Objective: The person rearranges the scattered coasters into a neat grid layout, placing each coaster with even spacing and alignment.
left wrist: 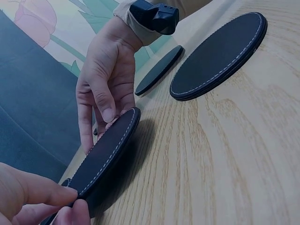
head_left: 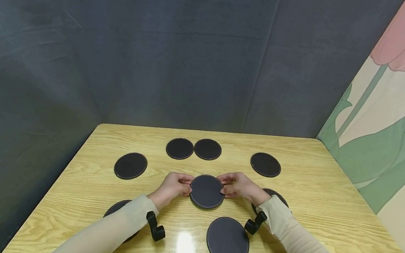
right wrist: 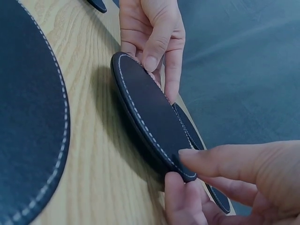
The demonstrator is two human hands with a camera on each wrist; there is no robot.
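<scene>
A round black coaster (head_left: 206,191) with pale stitching round its rim is held between both hands over the middle of the table. My left hand (head_left: 173,187) pinches its left edge between thumb and fingers. On the opposite edge, the thumb and fingers of my right hand (head_left: 240,186) pinch it too. The left wrist view shows the held coaster (left wrist: 105,145) tilted, with its shadow on the wood. Its rim looks layered in the right wrist view. Nearest to the hands on the front side lies another black coaster (head_left: 227,242), thick-edged in the left wrist view.
Two coasters lie side by side at the back, a left one (head_left: 179,148) and a right one (head_left: 208,149). Others lie at the left (head_left: 130,165) and back right (head_left: 265,164). My forearms partly cover two more. Dark cloth (head_left: 178,62) hangs behind the wooden table (head_left: 77,196).
</scene>
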